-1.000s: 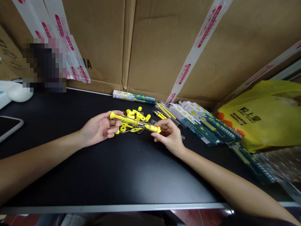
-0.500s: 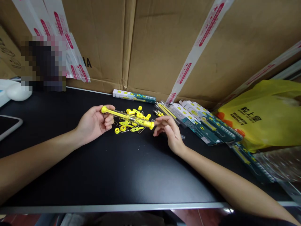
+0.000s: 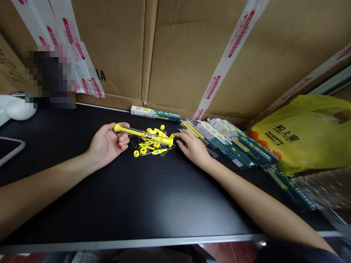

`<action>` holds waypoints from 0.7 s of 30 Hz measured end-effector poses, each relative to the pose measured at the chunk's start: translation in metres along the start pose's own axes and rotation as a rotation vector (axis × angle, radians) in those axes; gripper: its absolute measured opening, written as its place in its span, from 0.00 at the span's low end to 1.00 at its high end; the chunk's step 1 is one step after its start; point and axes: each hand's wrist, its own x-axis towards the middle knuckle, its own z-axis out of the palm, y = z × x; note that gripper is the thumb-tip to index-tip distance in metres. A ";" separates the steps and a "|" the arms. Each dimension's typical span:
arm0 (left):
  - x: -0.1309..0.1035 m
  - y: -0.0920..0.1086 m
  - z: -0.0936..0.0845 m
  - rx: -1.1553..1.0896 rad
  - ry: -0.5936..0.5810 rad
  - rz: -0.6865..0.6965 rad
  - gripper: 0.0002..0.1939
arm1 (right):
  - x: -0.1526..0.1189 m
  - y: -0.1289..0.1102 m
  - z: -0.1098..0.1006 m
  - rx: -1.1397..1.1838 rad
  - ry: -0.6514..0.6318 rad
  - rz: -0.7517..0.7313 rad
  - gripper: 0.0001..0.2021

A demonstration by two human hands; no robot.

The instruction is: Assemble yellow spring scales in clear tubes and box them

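The left hand (image 3: 105, 146) had a clear tube (image 3: 134, 132) by its yellow end cap (image 3: 117, 127), thumb and fingers closed lightly around that end with the palm turned up. The tube slanted across above the counter (image 3: 153, 204), its other end lower and nearer the right hand (image 3: 196, 148). That hand was partly spread, thumb and forefinger parted beside the tube's far end; it gripped nothing that could be made out, and whether a fingertip touched the yellow piece there could not be told.

The tube looked light and stiff, probably of smooth plastic that could slide or roll in a loose pinch. The ribless clear wall seemed likelier to slip or crack under a hard squeeze than the thicker caps, so the capped ends looked the better places to take hold.

Beneath the tube, toward the counter's back edge, lay loose yellow parts (image 3: 142, 150) and thin wire hooks (image 3: 134, 144), which could snag or scatter if it dipped. Behind them was a narrow printed box (image 3: 155, 113); to the right, more tubes (image 3: 192, 128) and flat printed packages (image 3: 236, 146) crowded the right hand's far side. A yellow bag (image 3: 301, 135) stood near the right edge, a phone (image 3: 11, 148) by the left.
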 end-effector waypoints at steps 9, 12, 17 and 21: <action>0.000 -0.003 0.000 0.000 -0.007 0.008 0.21 | 0.022 0.004 -0.002 -0.306 -0.112 -0.097 0.11; 0.000 -0.004 -0.001 -0.012 -0.011 0.005 0.21 | 0.018 0.003 -0.008 -0.177 -0.046 -0.042 0.07; 0.001 -0.004 -0.002 -0.037 -0.021 0.011 0.22 | -0.005 -0.020 -0.016 0.649 0.095 0.188 0.07; 0.002 -0.004 -0.002 -0.030 -0.038 0.022 0.22 | -0.021 -0.043 -0.013 1.025 0.104 0.326 0.09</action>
